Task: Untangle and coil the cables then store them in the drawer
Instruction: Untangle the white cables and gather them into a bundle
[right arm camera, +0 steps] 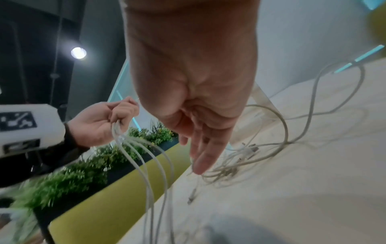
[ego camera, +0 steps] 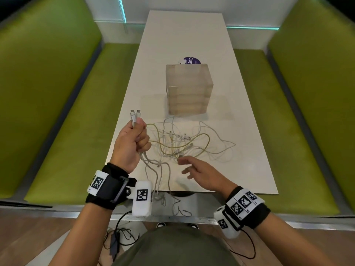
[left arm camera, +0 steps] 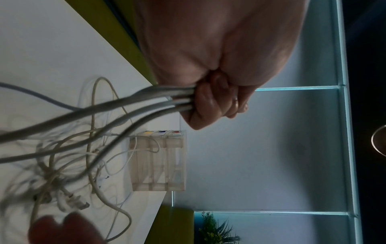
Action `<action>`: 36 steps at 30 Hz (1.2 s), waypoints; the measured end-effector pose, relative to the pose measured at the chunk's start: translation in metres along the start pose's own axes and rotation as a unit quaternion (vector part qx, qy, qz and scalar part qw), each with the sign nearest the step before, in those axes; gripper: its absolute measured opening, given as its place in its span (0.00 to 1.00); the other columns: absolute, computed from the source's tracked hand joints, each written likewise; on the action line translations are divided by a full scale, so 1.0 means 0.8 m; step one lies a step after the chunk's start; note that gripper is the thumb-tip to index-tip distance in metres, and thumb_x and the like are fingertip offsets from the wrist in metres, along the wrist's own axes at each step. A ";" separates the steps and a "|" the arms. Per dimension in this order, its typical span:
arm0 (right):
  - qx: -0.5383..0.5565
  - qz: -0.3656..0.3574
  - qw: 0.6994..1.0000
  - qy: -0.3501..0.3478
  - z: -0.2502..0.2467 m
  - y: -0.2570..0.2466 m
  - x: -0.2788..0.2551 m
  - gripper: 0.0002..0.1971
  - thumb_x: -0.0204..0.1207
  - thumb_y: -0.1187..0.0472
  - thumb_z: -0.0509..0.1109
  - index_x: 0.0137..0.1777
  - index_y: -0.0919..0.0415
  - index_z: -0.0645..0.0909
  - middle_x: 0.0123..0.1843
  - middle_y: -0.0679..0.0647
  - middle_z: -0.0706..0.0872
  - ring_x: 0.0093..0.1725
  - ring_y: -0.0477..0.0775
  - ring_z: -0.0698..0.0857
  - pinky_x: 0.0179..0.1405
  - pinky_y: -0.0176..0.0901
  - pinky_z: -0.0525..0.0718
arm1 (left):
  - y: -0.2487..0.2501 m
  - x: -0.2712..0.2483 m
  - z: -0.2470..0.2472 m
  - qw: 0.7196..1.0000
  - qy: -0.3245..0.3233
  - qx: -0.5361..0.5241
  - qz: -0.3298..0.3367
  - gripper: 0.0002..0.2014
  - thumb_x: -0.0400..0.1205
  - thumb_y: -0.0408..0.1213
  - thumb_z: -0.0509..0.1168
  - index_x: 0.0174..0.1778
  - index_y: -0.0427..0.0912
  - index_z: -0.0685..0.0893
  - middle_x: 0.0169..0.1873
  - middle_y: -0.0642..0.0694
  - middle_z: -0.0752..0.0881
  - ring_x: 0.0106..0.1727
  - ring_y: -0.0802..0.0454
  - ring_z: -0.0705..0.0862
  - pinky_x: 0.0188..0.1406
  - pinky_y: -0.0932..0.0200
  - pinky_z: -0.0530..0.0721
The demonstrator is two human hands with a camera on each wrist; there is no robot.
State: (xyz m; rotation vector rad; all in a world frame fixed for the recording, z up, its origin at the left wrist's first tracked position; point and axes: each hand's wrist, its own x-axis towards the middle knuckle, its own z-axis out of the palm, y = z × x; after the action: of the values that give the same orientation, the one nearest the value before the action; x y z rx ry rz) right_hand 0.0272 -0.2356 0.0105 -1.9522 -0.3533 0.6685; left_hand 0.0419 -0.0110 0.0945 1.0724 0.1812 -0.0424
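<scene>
A tangle of white and yellowish cables [ego camera: 184, 143] lies on the white table [ego camera: 240, 150] in front of a translucent drawer unit [ego camera: 189, 89]. My left hand [ego camera: 134, 143] is raised at the table's left edge and grips a bundle of white cables [left arm camera: 146, 100], whose plugs [ego camera: 135, 114] stick up above the fist. Their loose ends hang over the near table edge. My right hand [ego camera: 194, 167] hovers just above the near side of the tangle with fingers spread and holds nothing; in the right wrist view its fingertips [right arm camera: 201, 166] point down at the cables [right arm camera: 240, 158].
Green bench seats [ego camera: 63, 121] flank the table on both sides. A purple round sticker [ego camera: 192, 61] lies behind the drawer unit. Black wires [ego camera: 119, 239] trail on the floor by my feet. The far half of the table [ego camera: 182, 31] is bare.
</scene>
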 end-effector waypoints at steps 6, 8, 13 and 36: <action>-0.145 0.021 0.989 0.002 0.001 -0.001 0.017 0.22 0.79 0.73 0.53 0.65 0.56 0.79 0.63 0.50 0.83 0.58 0.49 0.83 0.54 0.36 0.78 | -0.010 -0.001 0.001 1.000 0.008 0.017 0.002 0.13 0.88 0.39 0.55 0.37 0.42 0.74 0.20 0.55 0.62 0.18 0.60 0.56 0.17 0.66 0.57; -0.249 0.024 0.968 0.036 -0.004 0.007 0.032 0.22 0.78 0.74 0.56 0.64 0.57 0.81 0.65 0.55 0.82 0.64 0.54 0.80 0.60 0.43 0.77 | -0.013 0.001 0.000 1.000 0.013 0.017 -0.007 0.12 0.88 0.37 0.54 0.40 0.39 0.76 0.20 0.54 0.62 0.18 0.60 0.57 0.17 0.65 0.57; -0.294 0.039 0.948 0.114 -0.024 0.020 0.071 0.10 0.75 0.65 0.68 0.56 0.57 0.82 0.59 0.56 0.81 0.59 0.58 0.79 0.54 0.51 0.79 | -0.016 0.001 -0.005 0.999 0.013 0.020 -0.025 0.11 0.87 0.35 0.54 0.42 0.38 0.77 0.20 0.53 0.64 0.18 0.59 0.59 0.19 0.65 0.57; 0.117 -0.127 0.973 0.152 -0.120 -0.101 0.053 0.05 0.81 0.67 0.66 0.54 0.63 0.81 0.37 0.59 0.88 0.33 0.56 0.84 0.30 0.40 0.80 | -0.029 0.010 0.004 0.997 0.033 0.044 -0.054 0.13 0.88 0.36 0.54 0.41 0.37 0.77 0.20 0.51 0.71 0.19 0.58 0.65 0.19 0.65 0.64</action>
State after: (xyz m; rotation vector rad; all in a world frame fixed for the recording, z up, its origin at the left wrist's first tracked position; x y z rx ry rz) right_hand 0.1215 -0.2465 0.1028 -1.7118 -0.3120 0.2282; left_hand 0.0474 -0.0246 0.0741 1.1520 0.2989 -0.1145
